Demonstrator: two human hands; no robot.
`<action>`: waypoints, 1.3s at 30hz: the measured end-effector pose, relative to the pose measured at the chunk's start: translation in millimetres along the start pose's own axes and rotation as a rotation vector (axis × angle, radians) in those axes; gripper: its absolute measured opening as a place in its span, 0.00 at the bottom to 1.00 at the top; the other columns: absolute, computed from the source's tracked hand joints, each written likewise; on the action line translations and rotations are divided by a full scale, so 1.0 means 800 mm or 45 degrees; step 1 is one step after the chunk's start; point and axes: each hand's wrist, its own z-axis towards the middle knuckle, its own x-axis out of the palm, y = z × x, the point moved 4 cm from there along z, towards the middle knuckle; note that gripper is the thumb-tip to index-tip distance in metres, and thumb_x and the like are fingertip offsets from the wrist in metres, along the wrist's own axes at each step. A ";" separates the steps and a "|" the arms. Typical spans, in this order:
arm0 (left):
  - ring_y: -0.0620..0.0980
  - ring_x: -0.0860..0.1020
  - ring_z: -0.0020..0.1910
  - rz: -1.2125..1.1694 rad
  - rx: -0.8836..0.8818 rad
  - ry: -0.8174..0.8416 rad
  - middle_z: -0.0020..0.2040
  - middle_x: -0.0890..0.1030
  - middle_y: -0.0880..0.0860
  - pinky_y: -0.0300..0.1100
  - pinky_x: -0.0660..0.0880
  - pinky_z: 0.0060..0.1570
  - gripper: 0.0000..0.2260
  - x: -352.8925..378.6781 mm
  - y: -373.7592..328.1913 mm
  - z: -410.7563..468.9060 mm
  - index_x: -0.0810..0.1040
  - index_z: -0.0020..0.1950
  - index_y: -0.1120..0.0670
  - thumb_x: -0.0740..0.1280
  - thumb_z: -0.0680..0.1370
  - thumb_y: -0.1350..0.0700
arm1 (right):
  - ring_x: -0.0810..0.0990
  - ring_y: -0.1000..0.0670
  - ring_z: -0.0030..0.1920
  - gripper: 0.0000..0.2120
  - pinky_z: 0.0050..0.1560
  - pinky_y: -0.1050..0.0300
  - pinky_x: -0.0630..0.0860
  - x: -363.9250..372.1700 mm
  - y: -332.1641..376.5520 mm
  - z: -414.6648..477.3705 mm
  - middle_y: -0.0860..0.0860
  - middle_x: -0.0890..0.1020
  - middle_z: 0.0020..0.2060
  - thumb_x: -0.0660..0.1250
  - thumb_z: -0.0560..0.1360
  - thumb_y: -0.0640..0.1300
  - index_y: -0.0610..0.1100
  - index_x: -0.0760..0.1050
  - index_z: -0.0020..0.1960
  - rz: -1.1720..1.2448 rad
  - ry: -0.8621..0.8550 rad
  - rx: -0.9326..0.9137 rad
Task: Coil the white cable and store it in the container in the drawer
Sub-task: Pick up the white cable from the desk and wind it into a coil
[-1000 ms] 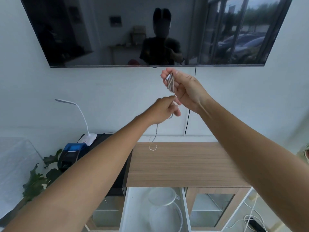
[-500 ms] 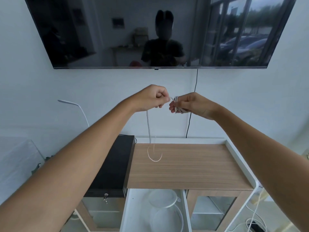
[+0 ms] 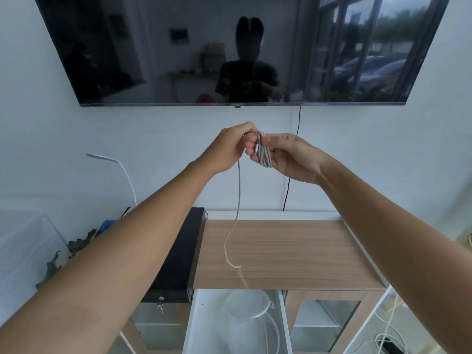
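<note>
Item: white cable (image 3: pixel 263 155), part-coiled. Loops lay across my right hand (image 3: pixel 293 159), fingers clenched on the bundle. Left hand (image 3: pixel 229 149) pinched the strand just beside it; tail (image 3: pixel 236 226) hung below the fingers, over the worktop (image 3: pixel 306 251). Rec: keep tension even, wrap same-size loops; container (image 3: pixel 251 315) in open drawer (image 3: pixel 204 328).

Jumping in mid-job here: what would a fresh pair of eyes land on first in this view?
Centre frame, both bare hands meet below the big dark wall-mounted TV screen: the right hand pinches a bundle of coiled white braided cable, and the left hand feeds it. A loose tail dangles over the wooden cabinet top, above the open white drawer holding a clear round container.
</note>
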 end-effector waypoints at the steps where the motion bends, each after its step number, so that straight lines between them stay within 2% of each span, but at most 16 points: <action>1: 0.44 0.74 0.36 -0.091 -0.070 -0.018 0.38 0.77 0.48 0.39 0.73 0.39 0.15 0.006 0.000 -0.001 0.76 0.45 0.52 0.56 0.79 0.69 | 0.84 0.45 0.55 0.13 0.60 0.54 0.79 0.004 0.003 0.004 0.40 0.84 0.55 0.58 0.85 0.37 0.32 0.76 0.64 0.043 -0.007 -0.042; 3: 0.44 0.79 0.34 -0.210 -0.233 0.012 0.42 0.80 0.52 0.45 0.83 0.44 0.13 0.023 0.001 -0.005 0.77 0.49 0.57 0.55 0.80 0.68 | 0.84 0.46 0.53 0.13 0.60 0.54 0.79 0.007 0.010 0.012 0.41 0.84 0.55 0.58 0.85 0.37 0.33 0.76 0.64 0.071 -0.053 -0.136; 5: 0.46 0.76 0.28 -0.308 -0.292 0.109 0.40 0.78 0.54 0.52 0.84 0.42 0.10 0.041 -0.005 -0.014 0.75 0.48 0.59 0.56 0.84 0.62 | 0.82 0.46 0.56 0.12 0.64 0.55 0.77 0.004 0.014 0.018 0.42 0.84 0.56 0.59 0.85 0.37 0.35 0.77 0.63 0.063 -0.135 -0.210; 7: 0.44 0.70 0.23 -0.347 -0.277 0.159 0.36 0.75 0.53 0.47 0.80 0.34 0.13 0.049 -0.012 -0.024 0.76 0.45 0.55 0.56 0.86 0.57 | 0.81 0.46 0.59 0.11 0.66 0.55 0.75 -0.005 0.015 0.022 0.42 0.83 0.57 0.61 0.84 0.37 0.36 0.78 0.63 0.028 -0.193 -0.244; 10: 0.42 0.68 0.23 -0.146 -0.224 0.228 0.31 0.71 0.49 0.41 0.72 0.28 0.15 0.041 -0.017 -0.028 0.81 0.47 0.54 0.56 0.85 0.55 | 0.81 0.47 0.60 0.11 0.67 0.55 0.75 -0.022 0.012 0.024 0.41 0.82 0.57 0.61 0.85 0.37 0.34 0.78 0.62 -0.138 -0.285 -0.265; 12: 0.42 0.67 0.24 0.003 -0.188 0.304 0.29 0.69 0.47 0.40 0.68 0.27 0.14 0.032 -0.023 -0.027 0.83 0.45 0.53 0.58 0.82 0.55 | 0.83 0.48 0.59 0.11 0.63 0.57 0.77 -0.033 0.008 0.023 0.41 0.82 0.57 0.61 0.84 0.35 0.30 0.77 0.61 -0.246 -0.367 -0.242; 14: 0.42 0.69 0.26 0.138 -0.146 0.353 0.27 0.72 0.44 0.40 0.67 0.30 0.13 0.020 -0.032 -0.021 0.83 0.41 0.49 0.61 0.80 0.54 | 0.83 0.50 0.51 0.11 0.53 0.60 0.78 -0.039 0.004 0.022 0.40 0.80 0.56 0.61 0.84 0.34 0.25 0.76 0.57 -0.399 -0.395 -0.199; 17: 0.40 0.79 0.35 0.191 -0.111 0.310 0.36 0.82 0.41 0.39 0.74 0.41 0.11 -0.007 -0.045 -0.006 0.83 0.42 0.50 0.63 0.79 0.56 | 0.73 0.49 0.39 0.15 0.43 0.58 0.68 -0.035 -0.002 0.018 0.38 0.78 0.47 0.59 0.85 0.36 0.25 0.76 0.49 -0.670 -0.344 -0.111; 20: 0.43 0.82 0.47 0.219 -0.065 0.195 0.44 0.85 0.47 0.41 0.76 0.50 0.08 -0.034 -0.044 0.012 0.83 0.46 0.54 0.67 0.80 0.53 | 0.80 0.47 0.47 0.24 0.49 0.58 0.76 -0.026 -0.008 0.011 0.40 0.83 0.50 0.54 0.87 0.49 0.30 0.78 0.60 -0.558 -0.277 0.019; 23: 0.39 0.79 0.51 0.204 -0.093 0.137 0.49 0.84 0.49 0.37 0.74 0.44 0.10 -0.046 -0.035 0.024 0.83 0.48 0.52 0.67 0.81 0.48 | 0.83 0.47 0.57 0.23 0.62 0.55 0.78 -0.020 -0.006 0.008 0.42 0.84 0.57 0.55 0.86 0.52 0.35 0.78 0.64 -0.379 -0.184 0.047; 25: 0.34 0.78 0.45 0.143 -0.103 0.108 0.48 0.83 0.46 0.30 0.70 0.35 0.09 -0.044 -0.032 0.027 0.82 0.48 0.51 0.67 0.81 0.47 | 0.81 0.45 0.59 0.19 0.66 0.51 0.75 -0.015 -0.002 0.008 0.41 0.83 0.58 0.57 0.87 0.46 0.33 0.77 0.65 -0.372 -0.137 -0.004; 27: 0.34 0.76 0.37 0.081 -0.109 0.069 0.46 0.82 0.45 0.28 0.69 0.30 0.08 -0.041 -0.033 0.027 0.81 0.46 0.48 0.66 0.81 0.47 | 0.79 0.44 0.60 0.17 0.69 0.49 0.72 -0.015 0.002 0.006 0.41 0.82 0.58 0.56 0.87 0.43 0.33 0.76 0.66 -0.362 -0.126 -0.038; 31: 0.47 0.74 0.35 -0.017 -0.117 0.033 0.49 0.81 0.49 0.35 0.72 0.28 0.07 -0.034 -0.032 0.026 0.80 0.49 0.50 0.65 0.82 0.49 | 0.80 0.45 0.60 0.16 0.69 0.50 0.73 -0.013 0.006 0.004 0.41 0.82 0.58 0.55 0.87 0.42 0.33 0.76 0.65 -0.297 -0.111 -0.063; 34: 0.47 0.75 0.36 -0.068 -0.162 -0.036 0.45 0.80 0.47 0.36 0.73 0.29 0.08 -0.033 -0.028 0.023 0.80 0.52 0.52 0.65 0.82 0.50 | 0.81 0.46 0.59 0.16 0.66 0.54 0.75 -0.008 0.005 0.004 0.42 0.83 0.57 0.55 0.87 0.42 0.34 0.77 0.64 -0.236 -0.080 -0.066; 36: 0.49 0.73 0.33 -0.155 -0.199 -0.072 0.39 0.79 0.50 0.38 0.70 0.27 0.06 -0.028 -0.022 0.016 0.79 0.51 0.55 0.63 0.82 0.57 | 0.81 0.46 0.58 0.17 0.68 0.52 0.73 -0.001 0.006 0.008 0.42 0.83 0.56 0.55 0.87 0.42 0.34 0.78 0.64 -0.203 -0.062 -0.091; 39: 0.51 0.69 0.28 -0.161 -0.252 -0.080 0.31 0.74 0.51 0.38 0.65 0.27 0.16 -0.005 -0.018 0.000 0.76 0.43 0.53 0.54 0.76 0.70 | 0.82 0.46 0.56 0.16 0.64 0.52 0.76 0.009 0.010 0.017 0.42 0.84 0.56 0.56 0.86 0.41 0.35 0.79 0.63 -0.084 -0.096 -0.189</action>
